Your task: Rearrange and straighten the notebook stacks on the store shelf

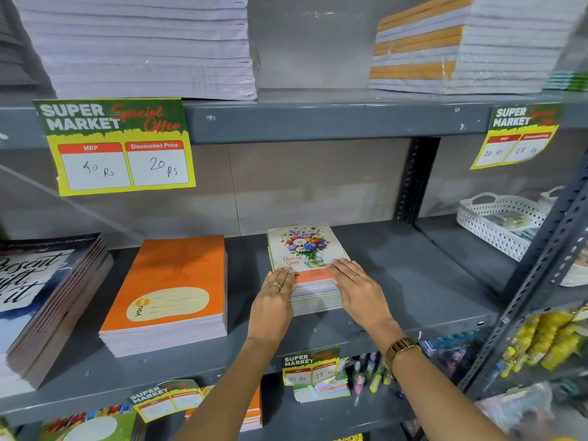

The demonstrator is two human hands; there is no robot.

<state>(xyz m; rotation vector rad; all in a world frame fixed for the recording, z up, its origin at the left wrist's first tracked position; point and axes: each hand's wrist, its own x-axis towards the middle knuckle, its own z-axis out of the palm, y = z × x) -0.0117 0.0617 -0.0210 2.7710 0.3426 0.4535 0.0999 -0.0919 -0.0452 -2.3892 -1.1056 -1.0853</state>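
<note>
A stack of notebooks with a flower-vase cover (304, 246) sits in the middle of the grey shelf (413, 281). My left hand (273, 300) presses flat against the stack's front left corner. My right hand (356, 288) lies flat on its front right corner, fingers over the top cover. Both hands touch the stack with fingers extended, gripping nothing. Left of it lies a stack of orange notebooks (171, 288), squared up. At the far left a taller stack with a dark lettered cover (41, 297) leans askew.
A white perforated basket (496, 218) stands at the right on the same shelf. Tall paper stacks (143, 46) fill the shelf above. Price tags (117, 144) hang from the shelf edges. A slotted upright post (541, 265) crosses on the right. Pens and notebooks lie below.
</note>
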